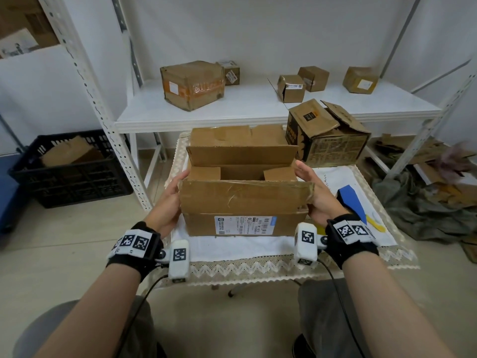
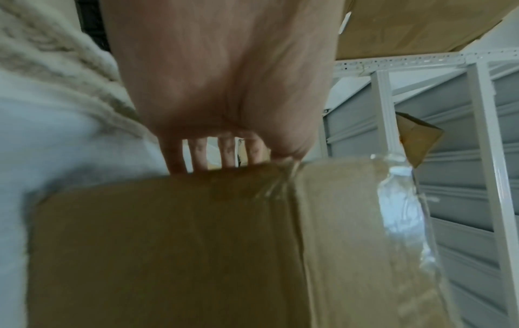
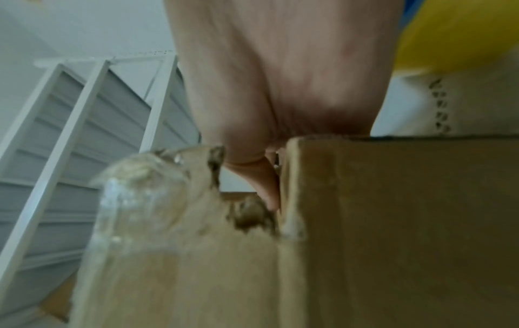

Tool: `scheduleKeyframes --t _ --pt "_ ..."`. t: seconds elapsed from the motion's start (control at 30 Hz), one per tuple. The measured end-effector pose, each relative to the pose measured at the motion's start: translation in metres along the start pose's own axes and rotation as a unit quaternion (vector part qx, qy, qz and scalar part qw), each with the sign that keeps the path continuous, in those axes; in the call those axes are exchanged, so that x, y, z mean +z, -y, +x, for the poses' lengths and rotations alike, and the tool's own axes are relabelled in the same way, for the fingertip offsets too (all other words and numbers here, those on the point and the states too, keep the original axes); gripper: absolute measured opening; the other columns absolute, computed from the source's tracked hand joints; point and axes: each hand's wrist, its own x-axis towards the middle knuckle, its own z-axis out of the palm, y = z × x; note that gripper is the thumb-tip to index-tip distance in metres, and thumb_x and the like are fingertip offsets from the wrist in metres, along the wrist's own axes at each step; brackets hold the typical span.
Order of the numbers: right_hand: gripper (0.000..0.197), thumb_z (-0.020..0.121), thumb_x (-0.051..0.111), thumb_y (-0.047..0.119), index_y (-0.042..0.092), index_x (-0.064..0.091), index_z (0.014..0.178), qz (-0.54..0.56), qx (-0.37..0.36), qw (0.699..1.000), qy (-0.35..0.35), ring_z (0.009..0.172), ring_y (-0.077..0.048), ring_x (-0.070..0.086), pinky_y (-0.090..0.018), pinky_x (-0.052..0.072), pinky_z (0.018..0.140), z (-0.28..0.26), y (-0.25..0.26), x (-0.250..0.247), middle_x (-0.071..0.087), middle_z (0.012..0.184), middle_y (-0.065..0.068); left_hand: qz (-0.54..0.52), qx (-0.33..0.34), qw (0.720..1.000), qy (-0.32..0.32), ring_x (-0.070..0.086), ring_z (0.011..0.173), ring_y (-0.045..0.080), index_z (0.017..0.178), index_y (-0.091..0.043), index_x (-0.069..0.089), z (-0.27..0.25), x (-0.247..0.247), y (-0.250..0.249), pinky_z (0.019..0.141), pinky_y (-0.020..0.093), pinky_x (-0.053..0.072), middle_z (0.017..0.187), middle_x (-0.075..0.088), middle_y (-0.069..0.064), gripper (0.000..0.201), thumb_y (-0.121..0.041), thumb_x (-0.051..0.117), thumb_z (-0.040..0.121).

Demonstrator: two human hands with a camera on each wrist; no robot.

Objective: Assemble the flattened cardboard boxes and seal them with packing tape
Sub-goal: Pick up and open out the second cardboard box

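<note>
Risk first. The left hand and the right hand lie flat against the left and right ends of the cardboard box, fingers extended rather than curled round anything. They press and steady; neither grips an edge. Held by side pressure alone, the box could skew out of square if one palm pushes harder than the other. The near flap leans towards the person and carries old clear tape along its top edge, with a torn patch at its right corner. In my judgement that corner is the weak point — folded down roughly, it may tear further or leave a gap the new tape will not bridge. The two short end flaps are already turned inward; if the long flaps close unevenly, the seam will sit crooked.

Condition of the box: used brown cardboard, creased, with a white shipping label on its near face. It stands upright on the white cloth of the bench, centrally placed just in front of the person, top open. The far flap stands up with a second panel behind it.

To the right of the box, on the cloth, lies a blue and yellow item; I cannot identify it. Further right and beyond — a printed carton with loose flaps. A black crate sits on the floor at the left. On the far shelf rest several taped parcels.

No roll of packing tape can be made out.
</note>
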Motion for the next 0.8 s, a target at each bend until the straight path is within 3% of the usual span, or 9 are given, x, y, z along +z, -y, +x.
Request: scheduleKeyframes --t 0.17,0.27,0.33,0.4,0.43,0.5,0.6,0.7,0.8 --pt "0.057 0.1 0.049 -0.01 0.015 0.045 0.151 0.01 -0.033 0.999 -0.027 0.117 0.004 0.053 -0.015 0.056 0.075 -0.001 -0.005 0.004 0.045 0.152 0.001 -0.002 0.045 0.999 -0.022 0.067 0.109 0.027 0.136 -0.02 0.055 -0.004 0.006 0.0 0.071 0.029 0.061 0.127 0.066 0.006 0.047 0.009 0.046 0.099" --pt "0.047 0.099 0.049 -0.01 0.01 0.053 0.141 0.009 -0.058 0.997 -0.043 0.133 -0.013 0.051 -0.018 0.057 0.078 0.002 -0.004 0.007 0.051 0.149 -0.003 0.029 0.043 0.998 -0.034 0.066 0.115 0.03 0.127 -0.016 0.066 -0.006 0.008 0.001 0.074 0.031 0.058 0.127 0.069 0.012 0.036 0.001 0.051 0.1" --pt "0.041 0.1 0.049 -0.008 0.013 0.062 0.132 -0.009 -0.07 0.995 -0.07 0.139 -0.023 0.05 -0.034 0.057 0.095 0.006 -0.006 0.007 0.056 0.147 -0.004 0.033 0.041 0.998 -0.044 0.069 0.11 0.026 0.132 -0.015 0.065 -0.01 0.011 0.0 0.078 0.035 0.06 0.123 0.072 0.013 0.036 -0.003 0.054 0.101" --pt "0.035 0.102 0.049 0.002 0.021 0.07 0.122 -0.026 -0.079 0.993 -0.086 0.138 -0.03 0.051 -0.052 0.047 0.11 0.007 -0.01 0.007 0.06 0.144 -0.004 0.034 0.054 0.996 -0.061 0.07 0.109 0.021 0.132 -0.019 0.066 -0.017 0.014 -0.006 0.081 0.034 0.058 0.122 0.072 0.01 0.03 -0.018 0.052 0.105" --pt "0.033 0.102 0.05 0.004 0.021 0.07 0.121 -0.023 -0.081 0.993 -0.083 0.137 -0.033 0.052 -0.055 0.046 0.111 0.006 -0.009 0.008 0.06 0.144 -0.006 0.027 0.061 0.995 -0.071 0.068 0.112 0.017 0.133 -0.022 0.065 -0.023 0.017 -0.01 0.084 0.033 0.056 0.121 0.073 0.007 0.033 -0.033 0.047 0.108" --pt "0.029 0.102 0.053 0.002 0.013 0.066 0.126 0.002 -0.072 0.994 -0.088 0.131 -0.037 0.057 -0.049 0.054 0.102 0.0 -0.004 0.011 0.058 0.144 -0.014 0.004 0.079 0.993 -0.088 0.062 0.121 0.008 0.139 -0.024 0.061 -0.031 0.018 -0.013 0.097 0.033 0.047 0.124 0.072 0.0 0.062 -0.064 0.03 0.103" --pt "0.036 0.096 0.067 0.009 0.008 0.064 0.132 0.007 -0.054 0.995 -0.083 0.126 -0.041 0.06 -0.054 0.053 0.103 -0.003 -0.003 0.013 0.06 0.141 -0.02 0.036 0.094 0.992 -0.079 0.059 0.124 0.001 0.135 -0.023 0.066 -0.044 0.019 -0.012 0.107 0.033 0.038 0.13 0.069 -0.012 0.093 -0.09 0.023 0.086" --pt "0.05 0.082 0.08 0.03 0.017 0.069 0.129 0.024 -0.041 0.994 -0.098 0.131 -0.034 0.058 -0.056 0.049 0.107 -0.002 -0.008 0.01 0.063 0.141 -0.011 0.066 0.089 0.991 -0.081 0.061 0.119 0.005 0.131 -0.022 0.066 -0.047 0.022 -0.003 0.104 0.03 0.043 0.127 0.07 -0.007 0.075 -0.079 0.038 0.091" --pt "0.042 0.097 0.062 0.052 0.032 0.063 0.133 0.054 -0.053 0.991 -0.109 0.131 -0.026 0.059 -0.051 0.049 0.105 -0.026 0.004 0.027 0.069 0.132 0.005 0.068 0.095 0.99 -0.079 0.065 0.107 0.001 0.113 -0.027 0.071 -0.045 0.02 0.002 0.093 0.023 0.049 0.116 0.072 -0.01 0.037 -0.052 0.045 0.103"
